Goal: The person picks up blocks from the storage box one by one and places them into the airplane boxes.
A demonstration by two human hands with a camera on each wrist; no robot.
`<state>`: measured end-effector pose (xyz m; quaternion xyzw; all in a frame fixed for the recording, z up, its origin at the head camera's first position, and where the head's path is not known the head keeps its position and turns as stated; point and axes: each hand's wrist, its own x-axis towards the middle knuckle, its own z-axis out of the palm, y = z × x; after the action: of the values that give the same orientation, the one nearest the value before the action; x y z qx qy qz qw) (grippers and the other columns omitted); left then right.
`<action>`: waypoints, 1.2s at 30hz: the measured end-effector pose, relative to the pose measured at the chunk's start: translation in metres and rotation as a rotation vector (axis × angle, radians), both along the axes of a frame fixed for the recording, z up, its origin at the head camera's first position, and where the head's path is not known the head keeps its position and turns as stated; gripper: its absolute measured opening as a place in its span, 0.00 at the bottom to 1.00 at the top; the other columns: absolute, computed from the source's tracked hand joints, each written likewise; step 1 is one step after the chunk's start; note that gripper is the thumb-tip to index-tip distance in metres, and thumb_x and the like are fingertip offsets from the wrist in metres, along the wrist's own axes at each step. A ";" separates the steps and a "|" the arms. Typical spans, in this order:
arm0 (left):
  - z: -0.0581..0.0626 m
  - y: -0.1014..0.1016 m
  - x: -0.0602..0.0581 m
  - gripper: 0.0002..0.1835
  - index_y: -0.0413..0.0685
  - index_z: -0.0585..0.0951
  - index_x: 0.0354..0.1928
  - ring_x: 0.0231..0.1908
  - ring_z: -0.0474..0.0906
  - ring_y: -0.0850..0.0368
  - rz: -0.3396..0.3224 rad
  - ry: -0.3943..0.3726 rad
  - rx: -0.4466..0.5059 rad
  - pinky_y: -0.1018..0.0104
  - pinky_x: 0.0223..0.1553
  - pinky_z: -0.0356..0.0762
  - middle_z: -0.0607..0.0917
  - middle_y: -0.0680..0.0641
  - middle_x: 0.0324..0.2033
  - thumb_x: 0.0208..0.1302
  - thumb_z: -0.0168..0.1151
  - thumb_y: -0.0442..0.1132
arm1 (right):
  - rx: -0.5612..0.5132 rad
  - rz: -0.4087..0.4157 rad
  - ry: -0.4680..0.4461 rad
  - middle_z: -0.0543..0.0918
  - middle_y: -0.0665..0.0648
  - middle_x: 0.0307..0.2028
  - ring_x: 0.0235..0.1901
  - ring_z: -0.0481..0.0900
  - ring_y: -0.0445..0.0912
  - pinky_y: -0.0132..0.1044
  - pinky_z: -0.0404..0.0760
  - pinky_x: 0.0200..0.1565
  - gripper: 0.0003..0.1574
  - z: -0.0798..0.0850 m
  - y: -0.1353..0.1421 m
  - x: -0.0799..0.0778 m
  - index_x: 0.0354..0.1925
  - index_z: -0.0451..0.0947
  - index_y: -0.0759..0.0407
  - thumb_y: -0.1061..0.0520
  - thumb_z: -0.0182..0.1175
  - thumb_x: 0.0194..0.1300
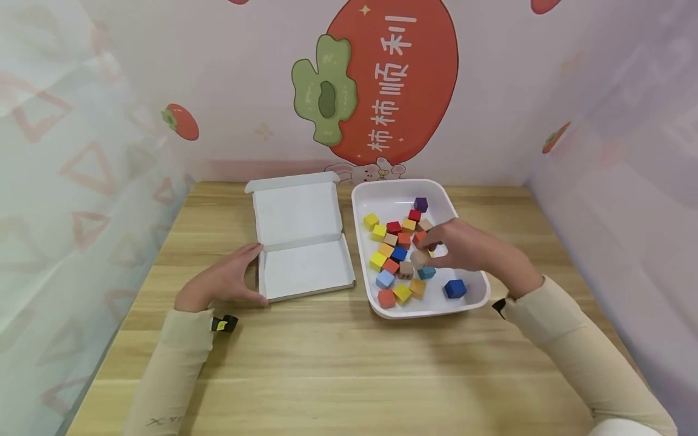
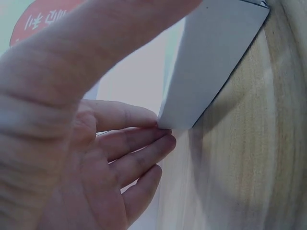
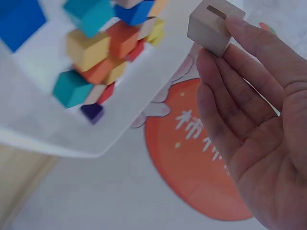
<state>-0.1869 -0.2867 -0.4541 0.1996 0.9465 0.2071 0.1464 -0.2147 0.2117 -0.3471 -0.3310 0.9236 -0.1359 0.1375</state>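
Observation:
In the head view my right hand [image 1: 463,245] is over the white plastic tray [image 1: 390,197], and its thumb and fingertips pinch a plain wooden cube [image 1: 419,259]. A dark slot-shaped mark shows on one face of that cube in the right wrist view. Several coloured cubes lie loose in the tray, among them a dark blue cube [image 1: 455,289] by itself near the front right. At the left side of an opened white cardboard box [image 1: 305,272] is my left hand [image 1: 226,281], thumb and fingers spread along it. Straight fingertips [image 2: 165,141] meet the box's corner in the left wrist view.
Box and tray stand side by side on a wooden table [image 1: 327,369]. The box's lid [image 1: 297,212] leans back toward the rear wall [image 1: 245,79], which carries a persimmon picture. Pale side walls close in the table left and right.

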 end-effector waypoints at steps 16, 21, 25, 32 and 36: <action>-0.002 -0.001 -0.001 0.74 0.27 0.51 0.81 0.80 0.54 0.27 0.002 0.014 -0.021 0.34 0.79 0.59 0.55 0.27 0.81 0.47 0.83 0.65 | -0.071 0.191 0.038 0.92 0.51 0.42 0.43 0.86 0.45 0.39 0.89 0.52 0.17 0.036 -0.131 -0.040 0.51 0.91 0.54 0.52 0.77 0.65; -0.002 0.000 -0.001 0.74 0.26 0.51 0.81 0.80 0.54 0.27 -0.001 0.016 -0.023 0.34 0.79 0.59 0.55 0.26 0.80 0.47 0.84 0.64 | -0.079 0.245 0.044 0.92 0.54 0.43 0.43 0.85 0.47 0.37 0.87 0.53 0.15 0.043 -0.174 -0.045 0.50 0.91 0.57 0.54 0.75 0.67; -0.004 0.001 -0.002 0.74 0.27 0.52 0.81 0.79 0.56 0.27 -0.009 0.026 0.002 0.34 0.78 0.60 0.58 0.27 0.80 0.46 0.85 0.64 | -0.075 0.270 0.049 0.92 0.53 0.42 0.42 0.85 0.45 0.35 0.86 0.51 0.11 0.038 -0.203 -0.049 0.47 0.91 0.57 0.55 0.74 0.68; 0.000 -0.001 -0.002 0.72 0.29 0.53 0.81 0.79 0.56 0.29 0.014 -0.002 0.034 0.33 0.78 0.61 0.58 0.29 0.80 0.47 0.85 0.63 | -0.064 0.261 0.065 0.83 0.50 0.29 0.31 0.72 0.42 0.30 0.74 0.37 0.05 0.014 -0.259 -0.049 0.35 0.89 0.58 0.57 0.73 0.67; -0.003 -0.001 -0.004 0.70 0.31 0.55 0.81 0.78 0.59 0.31 -0.005 0.012 0.069 0.34 0.77 0.63 0.61 0.31 0.79 0.47 0.86 0.61 | -0.022 0.211 0.038 0.75 0.48 0.24 0.27 0.68 0.40 0.29 0.69 0.31 0.10 -0.005 -0.284 -0.045 0.28 0.85 0.57 0.58 0.74 0.66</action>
<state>-0.1905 -0.2873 -0.4573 0.2082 0.9391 0.2382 0.1342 -0.2593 -0.0719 -0.3516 -0.4303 0.8845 -0.1248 0.1299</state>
